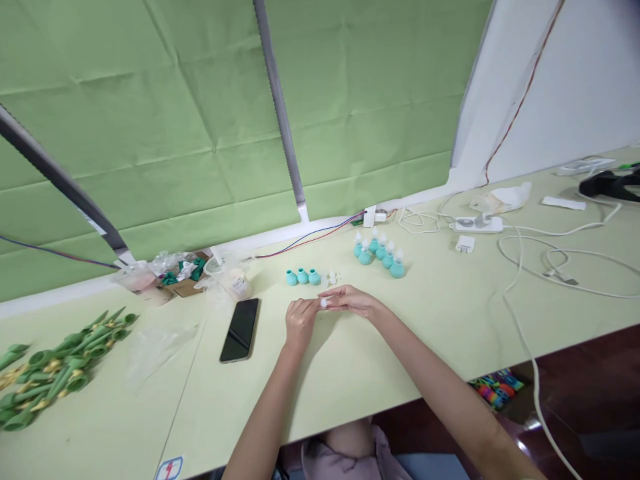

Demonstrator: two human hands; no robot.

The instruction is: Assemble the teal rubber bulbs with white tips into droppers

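Held piece [324, 303] is showing white. Open pots [303, 277] are showing plain turquoise; topped pots [389, 259] are combining turquoise with white. Tabletop [360, 373] is showing pale yellow-green, wall covering [380, 100] plain light green. Phone [240, 331] is showing black. Heaped tubes [61, 379] are mixing green with yellow. Power strip [477, 225] is showing white.

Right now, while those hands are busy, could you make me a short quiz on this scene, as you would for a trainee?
1. True or false: the black phone lies to the left of both hands.
2. How many open-mouthed teal pots stand in the row nearest that phone?
3. What is between the left hand and the right hand? A: a red cup. B: a small white piece. C: a wooden spoon.

Key: 1 true; 2 three; 3 B.
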